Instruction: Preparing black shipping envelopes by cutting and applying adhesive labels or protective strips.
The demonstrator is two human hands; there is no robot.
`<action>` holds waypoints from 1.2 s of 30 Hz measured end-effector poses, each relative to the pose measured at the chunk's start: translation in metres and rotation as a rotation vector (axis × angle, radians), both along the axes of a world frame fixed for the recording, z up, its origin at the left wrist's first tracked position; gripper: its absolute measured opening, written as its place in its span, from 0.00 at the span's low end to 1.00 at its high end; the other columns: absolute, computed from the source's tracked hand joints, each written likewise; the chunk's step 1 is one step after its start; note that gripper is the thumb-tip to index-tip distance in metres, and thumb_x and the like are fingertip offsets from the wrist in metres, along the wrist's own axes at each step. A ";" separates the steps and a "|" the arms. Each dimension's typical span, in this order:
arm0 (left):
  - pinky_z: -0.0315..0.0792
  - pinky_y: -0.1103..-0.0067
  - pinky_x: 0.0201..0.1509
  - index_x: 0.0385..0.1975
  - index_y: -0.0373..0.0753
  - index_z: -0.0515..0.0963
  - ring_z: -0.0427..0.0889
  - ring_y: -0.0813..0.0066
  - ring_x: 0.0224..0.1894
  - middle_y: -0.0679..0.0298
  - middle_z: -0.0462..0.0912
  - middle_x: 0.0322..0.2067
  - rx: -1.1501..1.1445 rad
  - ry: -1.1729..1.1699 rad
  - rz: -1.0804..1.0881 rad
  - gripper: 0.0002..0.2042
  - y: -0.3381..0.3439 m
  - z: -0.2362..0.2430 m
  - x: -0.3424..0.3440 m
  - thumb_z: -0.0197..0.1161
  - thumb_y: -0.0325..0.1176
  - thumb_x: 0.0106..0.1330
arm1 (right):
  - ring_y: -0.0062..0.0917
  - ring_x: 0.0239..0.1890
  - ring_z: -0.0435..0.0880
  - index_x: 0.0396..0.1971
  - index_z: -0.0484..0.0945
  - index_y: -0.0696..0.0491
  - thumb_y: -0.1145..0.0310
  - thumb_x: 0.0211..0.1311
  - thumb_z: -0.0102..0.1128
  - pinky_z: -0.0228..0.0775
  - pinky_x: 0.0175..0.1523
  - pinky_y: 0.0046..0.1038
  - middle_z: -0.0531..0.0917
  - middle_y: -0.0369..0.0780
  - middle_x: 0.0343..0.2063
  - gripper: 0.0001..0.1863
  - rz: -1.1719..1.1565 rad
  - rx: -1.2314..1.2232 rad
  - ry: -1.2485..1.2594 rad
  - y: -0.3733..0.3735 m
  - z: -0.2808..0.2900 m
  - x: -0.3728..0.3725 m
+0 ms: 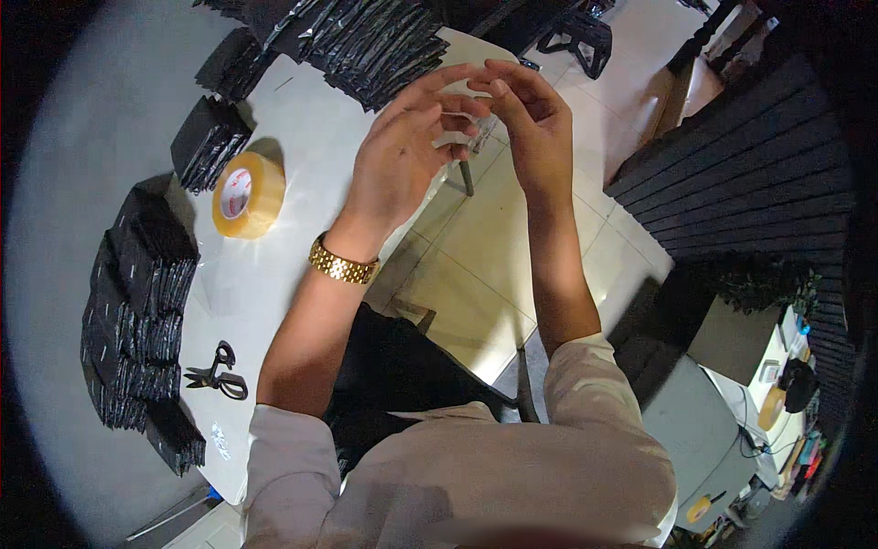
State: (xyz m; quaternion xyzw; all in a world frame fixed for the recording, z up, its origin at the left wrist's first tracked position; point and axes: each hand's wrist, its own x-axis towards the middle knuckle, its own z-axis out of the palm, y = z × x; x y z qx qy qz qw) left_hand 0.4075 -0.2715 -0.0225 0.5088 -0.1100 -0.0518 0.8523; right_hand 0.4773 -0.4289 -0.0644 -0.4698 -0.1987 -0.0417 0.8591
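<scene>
Both my hands are raised in front of me, beyond the table's right edge, with fingertips close together. My left hand (402,165), with a gold bracelet watch (343,263) on its wrist, has its fingers apart and loosely bent. My right hand (538,133) has its fingers curved and its thumb pointing toward the left fingertips. I see nothing held in either hand; whether the fingertips touch I cannot tell. A tall stack of flat black plastic packets (375,55) lies on the table just beyond my left hand. Left of that hand, a roll of clear yellowish tape (265,197) stands on its edge.
Black scissors (218,375) lie on the white table (240,302). More black packet stacks (137,311) line its left side. At the right are a grey chair (690,435), a cluttered white desk (739,389) and a dark slatted panel (741,165). A black stool (581,41) stands on the tiled floor.
</scene>
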 end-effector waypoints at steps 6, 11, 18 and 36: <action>0.71 0.75 0.54 0.66 0.39 0.74 0.78 0.76 0.49 0.64 0.83 0.51 0.020 -0.010 -0.012 0.21 0.001 -0.002 0.004 0.53 0.39 0.77 | 0.20 0.41 0.88 0.43 0.86 0.59 0.71 0.68 0.71 0.77 0.50 0.21 0.90 0.39 0.37 0.09 -0.037 -0.136 -0.012 -0.004 -0.010 0.006; 0.75 0.75 0.52 0.65 0.42 0.76 0.80 0.72 0.46 0.58 0.84 0.48 0.855 -0.434 0.237 0.19 0.003 0.009 0.020 0.57 0.39 0.77 | 0.19 0.40 0.87 0.41 0.86 0.59 0.72 0.67 0.71 0.77 0.48 0.20 0.90 0.38 0.35 0.08 -0.073 -0.179 -0.046 -0.024 -0.022 0.017; 0.79 0.78 0.45 0.56 0.40 0.82 0.80 0.72 0.41 0.57 0.81 0.46 1.089 -0.595 0.703 0.13 0.014 0.035 0.020 0.56 0.34 0.79 | 0.20 0.41 0.87 0.42 0.85 0.60 0.73 0.68 0.69 0.79 0.52 0.23 0.89 0.38 0.37 0.07 -0.101 -0.139 0.061 -0.039 -0.073 0.047; 0.80 0.80 0.44 0.53 0.37 0.84 0.78 0.81 0.42 0.65 0.82 0.47 0.794 -0.308 0.402 0.13 0.028 0.010 0.015 0.56 0.34 0.79 | 0.17 0.39 0.85 0.40 0.87 0.61 0.70 0.65 0.73 0.76 0.49 0.20 0.90 0.37 0.35 0.10 -0.092 -0.280 0.120 -0.019 -0.118 0.074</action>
